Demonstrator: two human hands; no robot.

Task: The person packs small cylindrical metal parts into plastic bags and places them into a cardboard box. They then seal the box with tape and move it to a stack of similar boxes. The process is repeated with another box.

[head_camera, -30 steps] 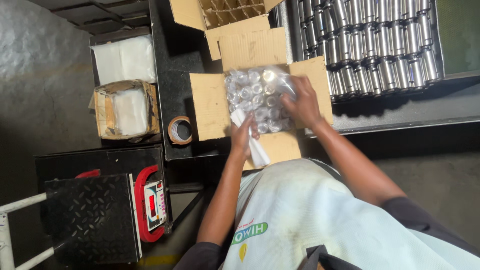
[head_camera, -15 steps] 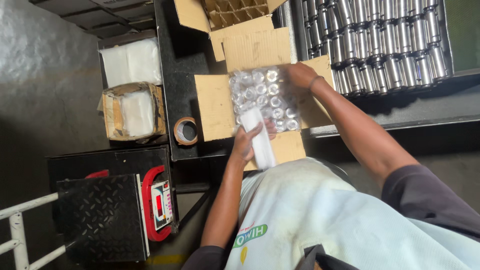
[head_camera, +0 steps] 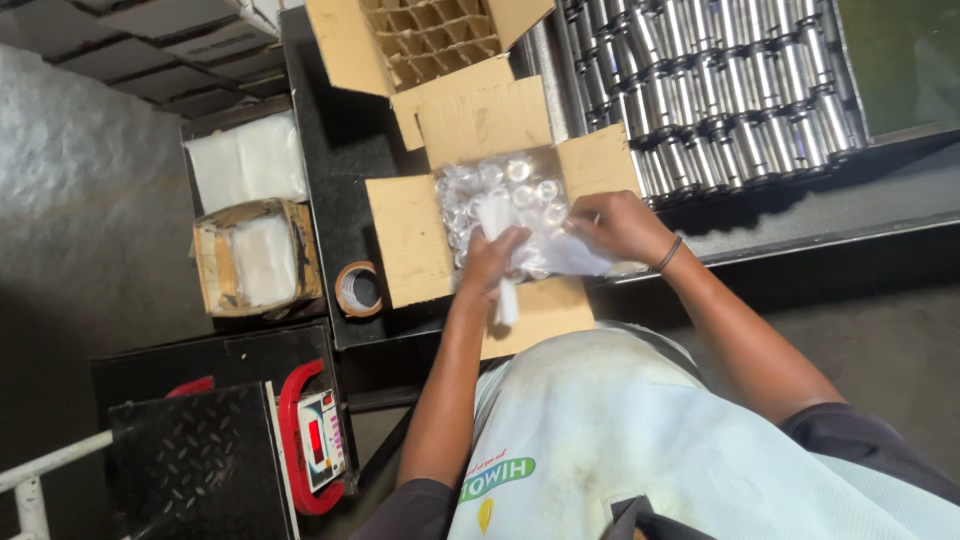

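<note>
Now my left hand [head_camera: 492, 262] is squeezed around a white roll [head_camera: 500, 262] over the open box [head_camera: 410, 240]; my right hand [head_camera: 615, 225] pinches the clear bag [head_camera: 560, 250] on the shiny cans [head_camera: 520, 190]; a hard tug might rip it.

- Dark workbench [head_camera: 345, 160], carrying an open cardboard box [head_camera: 410, 240] of clear-bagged parts.
- Second open box [head_camera: 420, 40] with a divider grid behind.
- Tape roll [head_camera: 358, 289] beside.
- Rows of metal cylinders [head_camera: 720, 90] alongside.
</note>
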